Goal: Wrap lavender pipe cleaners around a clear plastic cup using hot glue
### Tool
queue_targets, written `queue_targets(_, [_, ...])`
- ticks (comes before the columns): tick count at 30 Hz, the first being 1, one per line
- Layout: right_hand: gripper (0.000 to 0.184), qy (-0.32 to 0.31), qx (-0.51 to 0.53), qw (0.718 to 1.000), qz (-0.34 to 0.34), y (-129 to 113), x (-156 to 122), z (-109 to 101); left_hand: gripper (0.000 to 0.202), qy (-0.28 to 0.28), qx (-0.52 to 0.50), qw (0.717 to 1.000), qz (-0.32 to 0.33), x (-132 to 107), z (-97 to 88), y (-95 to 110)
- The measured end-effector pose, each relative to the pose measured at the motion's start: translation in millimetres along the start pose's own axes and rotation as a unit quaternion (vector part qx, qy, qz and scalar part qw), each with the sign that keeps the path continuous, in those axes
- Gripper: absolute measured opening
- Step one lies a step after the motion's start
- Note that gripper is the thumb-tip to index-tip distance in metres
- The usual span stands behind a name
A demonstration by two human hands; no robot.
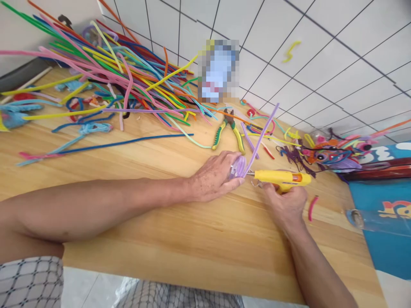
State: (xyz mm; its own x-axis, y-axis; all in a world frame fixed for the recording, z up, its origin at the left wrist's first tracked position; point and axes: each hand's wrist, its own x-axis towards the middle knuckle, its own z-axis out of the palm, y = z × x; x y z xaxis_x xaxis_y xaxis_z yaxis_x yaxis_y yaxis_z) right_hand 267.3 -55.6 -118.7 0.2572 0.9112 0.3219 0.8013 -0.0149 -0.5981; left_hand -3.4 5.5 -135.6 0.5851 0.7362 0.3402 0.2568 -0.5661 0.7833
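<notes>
My left hand (215, 176) is closed around a small clear piece wrapped with purple pipe cleaner (238, 167). One free length of that pipe cleaner sticks up and to the right. A yellow hot glue gun (282, 179) is in my right hand (287, 204), its fingers wrapped round the handle near the trigger. The metal nozzle points left and comes close to the purple coil; whether it touches I cannot tell. Just beyond my left hand lie pliers (228, 130) with green and yellow handles and a short purple pipe cleaner piece (248, 139).
A big heap of coloured pipe cleaners (128, 81) covers the back left. A blurred-out phone-like screen (216, 72) leans by the tiled wall (321, 51). At right are a colourful pipe cleaner figure (330, 154), a short pink piece (312, 208) and a clear bottle-like object (379, 220).
</notes>
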Motion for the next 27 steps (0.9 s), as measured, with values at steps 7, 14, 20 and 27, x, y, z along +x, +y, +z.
queue_targets(7, [0.026,0.003,-0.021,1.0,-0.015,-3.6,0.3,-2.1,0.065,-0.011,0.014,1.0,-0.013,1.9,0.1,2.1])
queue_targets(14, [0.03,0.023,-0.01,1.0,0.004,-0.7,-1.2,0.4,0.06,-0.003,0.015,1.0,-0.017,1.9,0.5,3.0])
queue_targets(20, [0.028,0.027,0.0,1.0,0.004,2.2,-2.7,0.2,0.057,-0.006,0.011,1.0,-0.019,2.4,-0.3,4.5])
queue_targets(27, [0.031,0.04,0.019,0.999,0.023,1.6,-2.1,1.6,0.059,-0.014,0.006,1.0,-0.023,2.5,-0.5,4.8])
